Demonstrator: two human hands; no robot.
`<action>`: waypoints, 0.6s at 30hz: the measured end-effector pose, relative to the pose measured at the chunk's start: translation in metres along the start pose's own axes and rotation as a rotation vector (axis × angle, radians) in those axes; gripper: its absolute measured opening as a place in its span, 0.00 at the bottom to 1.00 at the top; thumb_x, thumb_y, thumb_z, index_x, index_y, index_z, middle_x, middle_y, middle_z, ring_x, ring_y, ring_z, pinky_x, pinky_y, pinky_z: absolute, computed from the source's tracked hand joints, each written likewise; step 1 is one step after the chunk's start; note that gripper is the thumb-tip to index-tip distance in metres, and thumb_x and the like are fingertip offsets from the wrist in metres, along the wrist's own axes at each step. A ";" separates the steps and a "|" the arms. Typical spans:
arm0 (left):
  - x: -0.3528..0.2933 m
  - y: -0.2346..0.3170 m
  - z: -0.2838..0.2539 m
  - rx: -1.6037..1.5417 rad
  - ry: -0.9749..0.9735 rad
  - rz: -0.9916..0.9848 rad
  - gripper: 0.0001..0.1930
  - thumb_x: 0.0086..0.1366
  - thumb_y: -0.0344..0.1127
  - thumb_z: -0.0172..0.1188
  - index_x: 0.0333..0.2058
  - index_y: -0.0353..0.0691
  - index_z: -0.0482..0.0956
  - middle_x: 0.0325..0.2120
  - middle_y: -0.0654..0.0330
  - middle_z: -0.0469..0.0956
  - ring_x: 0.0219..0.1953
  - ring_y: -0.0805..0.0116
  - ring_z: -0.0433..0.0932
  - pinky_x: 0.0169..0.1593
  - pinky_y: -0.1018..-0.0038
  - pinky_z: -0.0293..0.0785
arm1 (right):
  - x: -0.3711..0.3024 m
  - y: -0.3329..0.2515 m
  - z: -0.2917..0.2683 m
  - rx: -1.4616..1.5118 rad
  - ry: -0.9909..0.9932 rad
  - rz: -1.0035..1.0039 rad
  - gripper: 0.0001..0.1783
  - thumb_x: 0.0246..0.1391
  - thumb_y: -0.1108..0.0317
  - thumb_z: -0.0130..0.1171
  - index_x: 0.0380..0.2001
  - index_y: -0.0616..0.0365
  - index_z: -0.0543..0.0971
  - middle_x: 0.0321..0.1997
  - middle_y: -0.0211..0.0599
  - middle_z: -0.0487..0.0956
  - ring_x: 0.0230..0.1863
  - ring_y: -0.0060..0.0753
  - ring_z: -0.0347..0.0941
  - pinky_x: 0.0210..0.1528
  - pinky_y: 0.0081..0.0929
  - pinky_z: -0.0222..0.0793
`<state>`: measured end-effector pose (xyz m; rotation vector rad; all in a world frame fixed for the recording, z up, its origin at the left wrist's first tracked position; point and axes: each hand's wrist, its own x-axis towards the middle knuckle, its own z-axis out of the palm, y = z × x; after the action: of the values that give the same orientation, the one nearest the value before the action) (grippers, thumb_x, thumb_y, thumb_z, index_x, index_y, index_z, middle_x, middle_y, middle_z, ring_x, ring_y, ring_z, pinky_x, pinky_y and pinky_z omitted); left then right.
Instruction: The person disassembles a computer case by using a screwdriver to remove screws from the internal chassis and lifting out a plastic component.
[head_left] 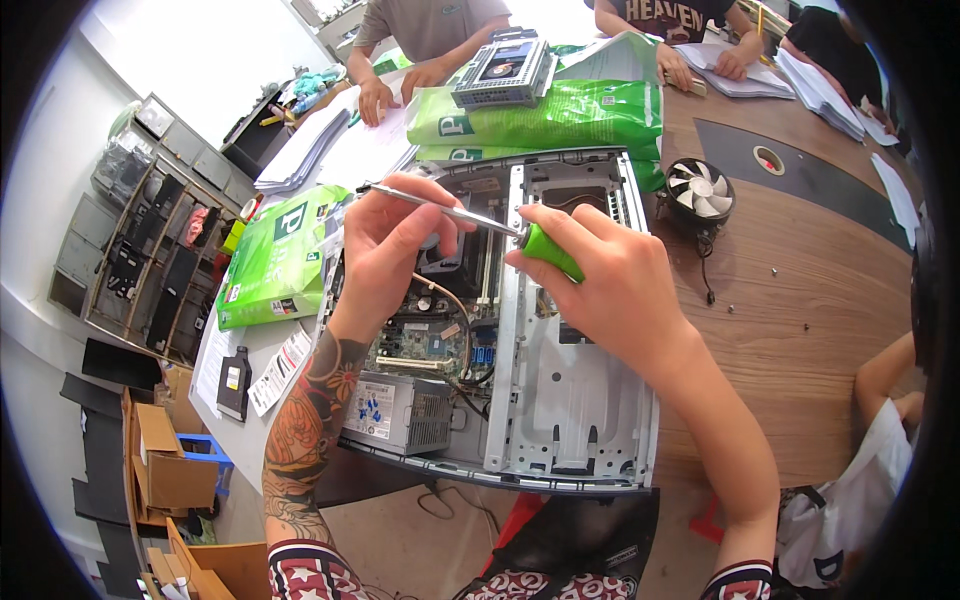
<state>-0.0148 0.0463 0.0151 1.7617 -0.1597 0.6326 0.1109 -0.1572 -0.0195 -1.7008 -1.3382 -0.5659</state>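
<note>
Over the open computer case [570, 400], my right hand [615, 275] is closed round the green handle of a screwdriver [549, 252]. The metal shaft slants up and left across my left hand [385, 245]. There my thumb and fingers are closed about the shaft, with its tip sticking out beyond them. Below the hands lie the circuit board [425, 342], several cables and, at the near left, the boxy power supply [395, 412]. A long silver metal frame fills the right side of the case. My hands hide part of the inside.
A round fan [698, 190] and several small screws [774, 271] lie right of the case. Beyond it, a metal drive unit [503, 73] rests on green packs [535, 115]. Another green pack [280, 255] and a black part [234, 384] are at left. Other people sit across the table.
</note>
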 end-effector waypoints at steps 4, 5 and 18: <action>0.000 0.006 0.012 -0.069 -0.025 -0.053 0.18 0.75 0.45 0.52 0.42 0.32 0.76 0.34 0.50 0.80 0.31 0.68 0.77 0.37 0.73 0.72 | -0.001 0.000 -0.001 0.011 -0.015 -0.001 0.16 0.56 0.54 0.66 0.42 0.52 0.80 0.25 0.33 0.75 0.22 0.38 0.76 0.22 0.35 0.70; 0.001 0.007 0.014 -0.057 -0.007 -0.084 0.20 0.76 0.47 0.50 0.41 0.32 0.75 0.33 0.51 0.79 0.31 0.68 0.76 0.36 0.74 0.71 | 0.000 0.000 -0.002 0.020 -0.003 -0.021 0.16 0.56 0.55 0.67 0.41 0.52 0.80 0.25 0.33 0.75 0.23 0.38 0.77 0.22 0.35 0.70; 0.002 0.003 0.012 -0.054 -0.094 -0.088 0.24 0.78 0.47 0.47 0.23 0.38 0.67 0.21 0.57 0.71 0.23 0.72 0.66 0.29 0.77 0.61 | -0.004 0.003 -0.001 0.049 0.010 -0.065 0.13 0.56 0.59 0.65 0.30 0.56 0.75 0.23 0.35 0.76 0.22 0.39 0.78 0.23 0.35 0.73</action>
<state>-0.0104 0.0348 0.0166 1.7376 -0.1616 0.4784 0.1122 -0.1601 -0.0228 -1.6179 -1.3934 -0.5741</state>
